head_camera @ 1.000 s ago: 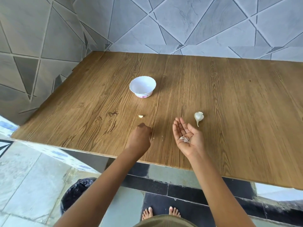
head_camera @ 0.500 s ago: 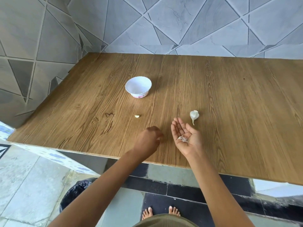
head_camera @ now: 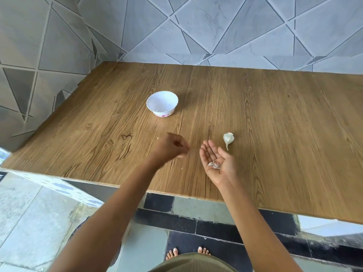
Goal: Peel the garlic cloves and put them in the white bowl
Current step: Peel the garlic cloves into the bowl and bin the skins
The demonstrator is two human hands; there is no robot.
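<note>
"On the table, near its front edge: is that the garlic?"

"Yes. A garlic bulb [head_camera: 228,139] lies on its side on the wooden table [head_camera: 275,134], just beyond the right hand [head_camera: 218,160]. That hand is palm up, fingers straight and relaxed, with papery garlic skins [head_camera: 213,165] lying loose on it."

"And the white bowl [head_camera: 162,104]?"

"Farther back and to the left, well apart from the bulb."

"What's the left hand [head_camera: 170,147] doing?"

"It's over the table between bowl and right hand, fingers curled. It's blurred, so I can't tell whether it grasps anything. A pale bit [head_camera: 158,138] shows at its left side, too small to name."

"And the room?"

"Grey wall tiles [head_camera: 216,26] with dark slanting lines stand behind and to the left, above pale floor tiles [head_camera: 29,222]. Bare feet [head_camera: 172,254] stand near the table's front edge. A dark container [head_camera: 79,229] is mostly hidden behind the left forearm."
</note>
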